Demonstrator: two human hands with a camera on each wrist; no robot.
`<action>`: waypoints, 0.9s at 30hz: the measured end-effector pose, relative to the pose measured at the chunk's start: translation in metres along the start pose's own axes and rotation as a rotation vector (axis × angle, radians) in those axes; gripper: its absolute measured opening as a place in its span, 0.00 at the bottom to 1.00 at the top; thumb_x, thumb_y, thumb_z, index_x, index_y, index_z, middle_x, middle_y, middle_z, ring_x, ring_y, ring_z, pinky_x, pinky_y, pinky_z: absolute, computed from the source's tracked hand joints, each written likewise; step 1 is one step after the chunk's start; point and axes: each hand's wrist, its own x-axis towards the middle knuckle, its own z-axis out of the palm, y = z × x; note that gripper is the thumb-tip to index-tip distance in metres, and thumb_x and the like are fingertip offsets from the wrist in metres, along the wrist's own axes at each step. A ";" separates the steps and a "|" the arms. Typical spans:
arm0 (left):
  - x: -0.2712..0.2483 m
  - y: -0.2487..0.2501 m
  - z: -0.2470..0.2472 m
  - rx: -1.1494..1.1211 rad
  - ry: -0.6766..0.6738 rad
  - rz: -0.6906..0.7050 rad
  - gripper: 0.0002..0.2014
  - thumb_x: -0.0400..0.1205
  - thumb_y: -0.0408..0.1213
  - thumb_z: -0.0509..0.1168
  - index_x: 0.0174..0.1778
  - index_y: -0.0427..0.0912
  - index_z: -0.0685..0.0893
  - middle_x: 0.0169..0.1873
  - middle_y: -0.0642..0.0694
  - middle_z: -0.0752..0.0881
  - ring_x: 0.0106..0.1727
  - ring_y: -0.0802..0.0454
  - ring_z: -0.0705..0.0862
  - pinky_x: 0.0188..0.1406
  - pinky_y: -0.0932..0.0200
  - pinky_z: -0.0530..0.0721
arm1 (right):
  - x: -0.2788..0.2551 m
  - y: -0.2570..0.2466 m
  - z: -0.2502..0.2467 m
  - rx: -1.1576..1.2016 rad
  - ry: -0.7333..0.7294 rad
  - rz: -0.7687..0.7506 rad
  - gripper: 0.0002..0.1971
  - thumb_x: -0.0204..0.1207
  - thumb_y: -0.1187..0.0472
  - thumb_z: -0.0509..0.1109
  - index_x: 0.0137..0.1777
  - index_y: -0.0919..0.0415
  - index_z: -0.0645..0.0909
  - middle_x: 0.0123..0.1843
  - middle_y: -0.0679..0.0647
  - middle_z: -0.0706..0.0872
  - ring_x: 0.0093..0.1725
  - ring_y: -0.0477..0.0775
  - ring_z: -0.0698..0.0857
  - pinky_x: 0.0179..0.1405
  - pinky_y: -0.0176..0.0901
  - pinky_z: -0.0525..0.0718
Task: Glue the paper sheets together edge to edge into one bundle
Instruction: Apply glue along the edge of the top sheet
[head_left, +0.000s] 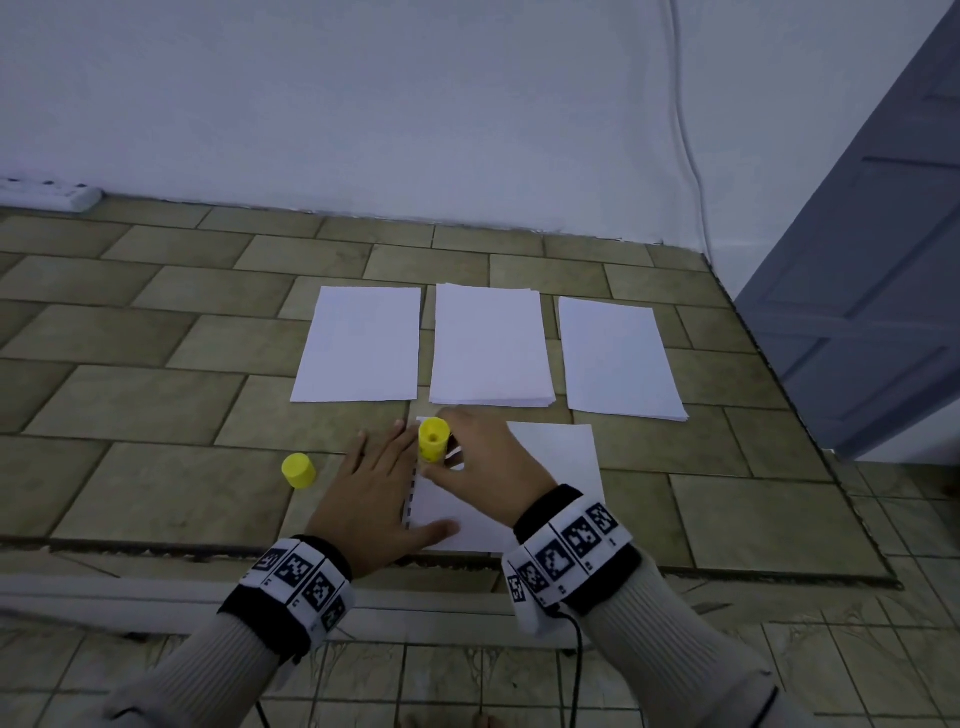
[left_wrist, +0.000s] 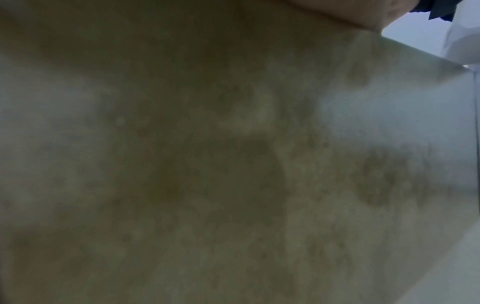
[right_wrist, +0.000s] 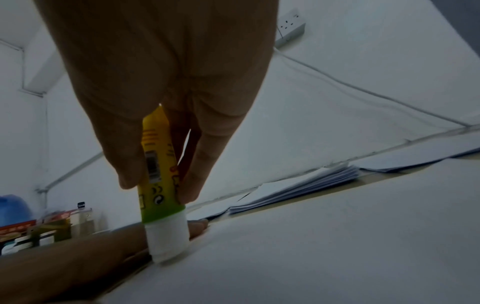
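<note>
Three paper piles (head_left: 491, 345) lie side by side at 12 o'clock on the tiled ledge (head_left: 156, 405), probably staged within reach as the supply to draw from. The sheet (head_left: 550, 467) being glued lies nearest the person, just below the piles. The left hand (head_left: 371, 496) lies flat with straight fingers along the sheet's 9 o'clock edge, likely pinning it against the drag of the stick. The right hand (head_left: 488, 467) grips the glue stick (right_wrist: 162, 205) upright, fingers wrapped round the barrel, its white tip on the paper at that edge beside the left hand. The cap (head_left: 298, 470) stands at 9 o'clock, clear of the work.
</note>
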 end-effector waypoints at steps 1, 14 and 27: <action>0.000 0.000 0.000 -0.011 0.012 0.010 0.51 0.72 0.82 0.43 0.85 0.51 0.52 0.85 0.51 0.56 0.86 0.52 0.47 0.84 0.43 0.38 | 0.002 0.000 0.002 -0.016 -0.003 0.003 0.11 0.74 0.62 0.74 0.51 0.67 0.78 0.51 0.62 0.83 0.50 0.59 0.82 0.53 0.59 0.83; -0.001 0.000 0.000 0.043 -0.038 -0.039 0.59 0.68 0.84 0.36 0.86 0.42 0.50 0.85 0.51 0.47 0.85 0.56 0.43 0.82 0.49 0.33 | -0.024 0.029 -0.029 0.033 0.046 0.079 0.06 0.74 0.63 0.73 0.44 0.65 0.79 0.43 0.58 0.85 0.44 0.56 0.85 0.47 0.56 0.86; -0.001 0.000 0.000 0.081 -0.074 -0.042 0.60 0.67 0.85 0.35 0.86 0.41 0.48 0.86 0.50 0.45 0.85 0.55 0.41 0.84 0.44 0.38 | -0.079 0.079 -0.082 -0.095 0.290 0.179 0.06 0.69 0.67 0.76 0.38 0.66 0.80 0.36 0.56 0.86 0.37 0.53 0.85 0.39 0.51 0.86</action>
